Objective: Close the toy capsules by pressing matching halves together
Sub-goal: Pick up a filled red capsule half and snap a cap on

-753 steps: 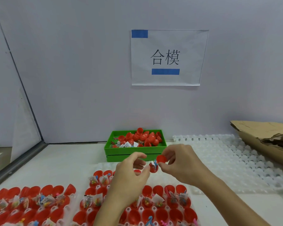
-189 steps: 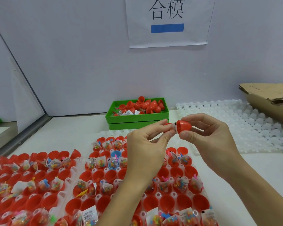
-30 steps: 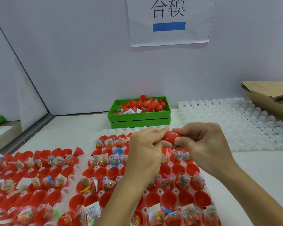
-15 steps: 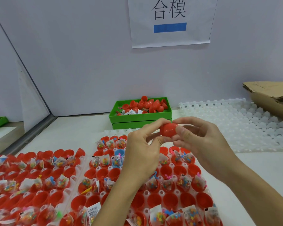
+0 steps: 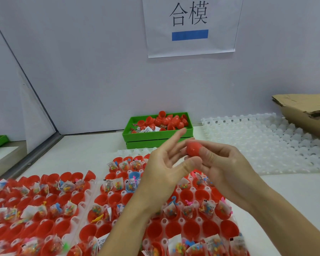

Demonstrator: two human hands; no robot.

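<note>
I see the red capsule (image 5: 193,149) held up above the trays, in front of the green bin (image 5: 157,134). The right hand (image 5: 222,164) pinches it between thumb and fingertips; the left hand (image 5: 163,164) is beside it with fingers straight and spread, their tips at or just short of the shell, gripping nothing. No seam shows, so I judge this one closed, though blur makes that uncertain.

It looks like thin, smooth, hard plastic: light, a bit slippery, stiff enough to snap shut but liable to pop or squirt out of a sideways squeeze. I would hold each half around its domed end and press straight along the axis.

Below, the near tray (image 5: 175,193) holds many open red halves (image 5: 209,229), several with small toy packets (image 5: 171,209), and one blue half (image 5: 134,176). A second tray (image 5: 90,193) sits to the left, and an empty white tray (image 5: 266,137) lies to the right on the surface (image 5: 85,154).
</note>
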